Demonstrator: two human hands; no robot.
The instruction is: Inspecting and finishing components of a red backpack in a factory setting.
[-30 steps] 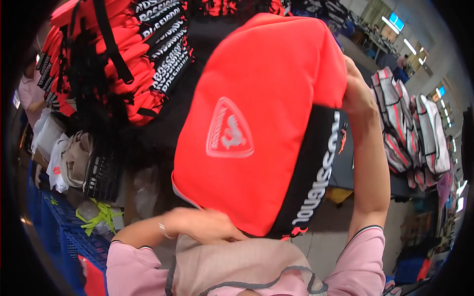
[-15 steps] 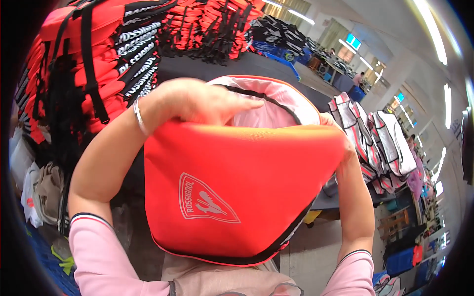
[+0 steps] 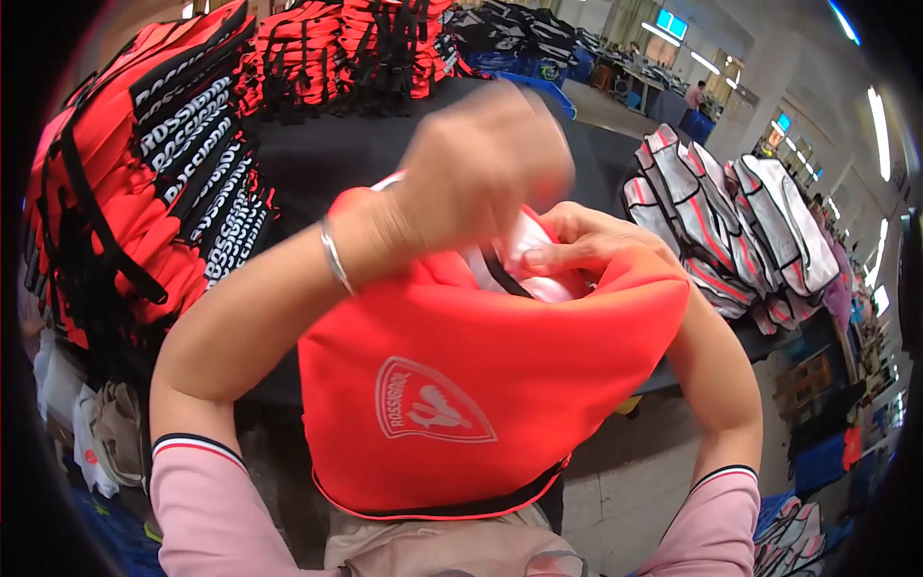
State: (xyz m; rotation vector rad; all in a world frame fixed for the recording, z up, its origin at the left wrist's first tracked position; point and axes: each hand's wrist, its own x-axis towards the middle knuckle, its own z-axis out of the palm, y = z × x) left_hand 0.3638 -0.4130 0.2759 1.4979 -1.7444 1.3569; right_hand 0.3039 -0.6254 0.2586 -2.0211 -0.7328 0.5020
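The left hand (image 3: 481, 168), blurred so its grip is unclear, is hovering at the open top of the red bag (image 3: 481, 385), the right hand (image 3: 591, 245) is pinching the rim beside it, above the dark surface (image 3: 327, 154) stacked with red bags (image 3: 144, 163).

A white shield-shaped label (image 3: 430, 404) sits on the red bag's front, and blue screens (image 3: 671, 21) glow far behind.
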